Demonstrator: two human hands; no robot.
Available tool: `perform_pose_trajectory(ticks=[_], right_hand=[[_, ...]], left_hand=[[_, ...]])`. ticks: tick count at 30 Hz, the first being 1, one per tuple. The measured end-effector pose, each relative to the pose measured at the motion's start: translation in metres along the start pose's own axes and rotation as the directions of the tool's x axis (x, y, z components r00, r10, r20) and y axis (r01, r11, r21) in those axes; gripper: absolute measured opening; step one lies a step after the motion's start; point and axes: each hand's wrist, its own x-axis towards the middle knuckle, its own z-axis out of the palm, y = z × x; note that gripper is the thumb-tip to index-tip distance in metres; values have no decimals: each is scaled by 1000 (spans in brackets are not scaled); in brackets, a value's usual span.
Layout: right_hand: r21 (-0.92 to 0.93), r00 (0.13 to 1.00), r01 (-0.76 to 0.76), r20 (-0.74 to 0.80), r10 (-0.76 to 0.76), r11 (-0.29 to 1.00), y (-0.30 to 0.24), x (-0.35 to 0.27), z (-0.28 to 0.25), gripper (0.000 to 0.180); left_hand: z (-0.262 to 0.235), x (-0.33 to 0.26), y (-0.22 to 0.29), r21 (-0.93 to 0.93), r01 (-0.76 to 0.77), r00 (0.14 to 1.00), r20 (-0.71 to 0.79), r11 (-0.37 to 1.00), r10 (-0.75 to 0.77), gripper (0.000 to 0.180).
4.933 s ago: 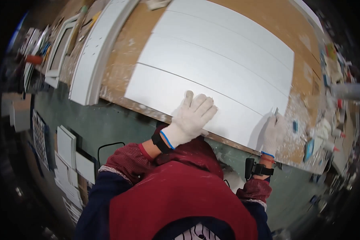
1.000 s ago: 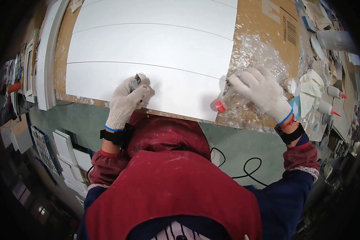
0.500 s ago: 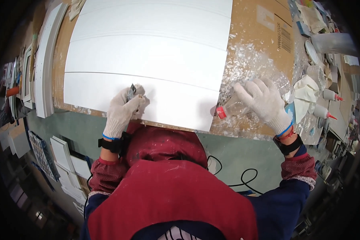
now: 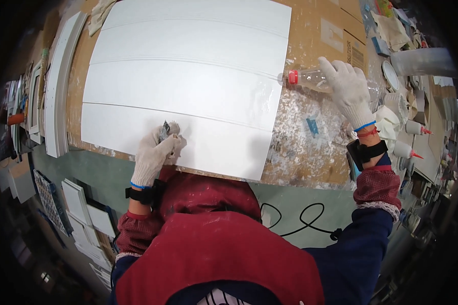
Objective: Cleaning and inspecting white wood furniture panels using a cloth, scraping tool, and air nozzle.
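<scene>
The left hand (image 4: 155,152), in a white knit glove, rests on the near edge of the white grooved panel (image 4: 188,76). Its fingers are closed around a small dark and grey object (image 4: 166,128), pressed against the panel surface; what the object is cannot be told.

The right hand (image 4: 347,89), also gloved in white, is clamped around a clear plastic bottle (image 4: 310,79) with a red cap (image 4: 293,77). The bottle lies nearly level, cap pointing toward the panel's right edge and just beside it, in line with the second groove from the far side. The bottle's rear part is hidden under the glove.

The panel lies flat on a cardboard-covered workbench (image 4: 315,147), which is heavily spattered with white residue to the right of the panel. The panel shows 3 lengthwise grooves, dividing it into 4 bands.

Each wrist carries a dark band. Both sleeves are red at the cuff.

At the left of the bench, white moulded strips (image 4: 56,101) lie alongside the panel, apart from it. At the right, 2 small white bottles with red tips (image 4: 412,137) stand near a crumpled white cloth (image 4: 389,124). A black cable (image 4: 303,223) lies on the green floor below the bench edge.
</scene>
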Motion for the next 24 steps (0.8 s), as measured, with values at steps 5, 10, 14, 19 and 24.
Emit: perform_pose_trajectory(ticks=[5, 10, 14, 19, 24], right_hand=[[-16, 997, -71, 5, 71, 997, 19, 36, 17, 43], [-46, 993, -118, -2, 118, 992, 39, 73, 30, 41], [-83, 976, -217, 10, 219, 973, 56, 98, 46, 36], [-40, 954, -298, -3, 298, 954, 57, 110, 45, 43], [146, 878, -478, 89, 469, 866, 65, 94, 44, 70]], left_hand=[[-2, 1, 3, -39, 15, 1000, 22, 999, -14, 9], [-3, 1, 4, -116, 47, 997, 74, 992, -38, 10], [-5, 3, 6, -100, 65, 994, 96, 993, -55, 10], [3, -1, -2, 5, -103, 983, -153, 995, 102, 29], [-1, 2, 6, -2, -14, 999, -46, 1000, 14, 39]])
